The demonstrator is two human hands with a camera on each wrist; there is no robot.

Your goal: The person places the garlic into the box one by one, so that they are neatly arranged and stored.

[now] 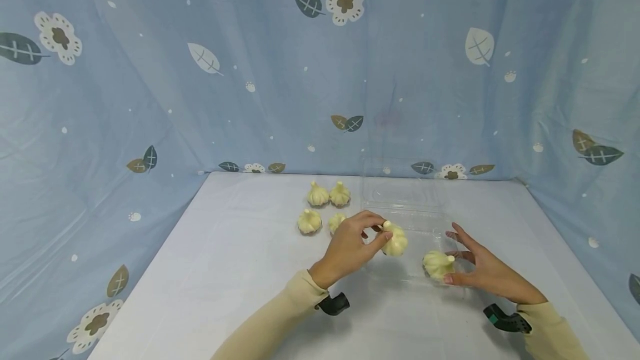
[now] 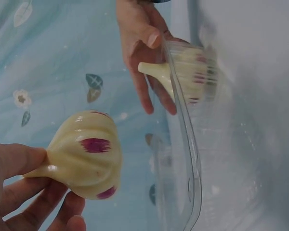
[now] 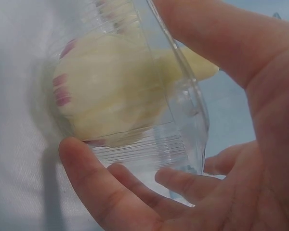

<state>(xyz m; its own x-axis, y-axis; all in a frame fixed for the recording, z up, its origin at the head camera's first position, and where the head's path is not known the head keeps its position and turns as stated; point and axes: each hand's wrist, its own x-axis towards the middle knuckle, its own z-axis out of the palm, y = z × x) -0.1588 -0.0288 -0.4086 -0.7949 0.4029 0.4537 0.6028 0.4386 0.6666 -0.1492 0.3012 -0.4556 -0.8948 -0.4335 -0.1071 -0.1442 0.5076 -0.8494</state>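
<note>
My left hand pinches a pale yellow garlic bulb by its stem, above a clear plastic container. Purple streaks mark that bulb in the left wrist view. Inside the container, at its right end, lies another garlic bulb, its stem pointing right in the head view. My right hand is spread around the outside of that end, the fingers along the clear wall. In the right wrist view the wall stands between this hand and the bulb.
The container's clear lid stands raised at the back. Left of it, several garlic bulbs sit on the white table, one partly hidden by my left hand. A blue patterned curtain surrounds the table's back and sides.
</note>
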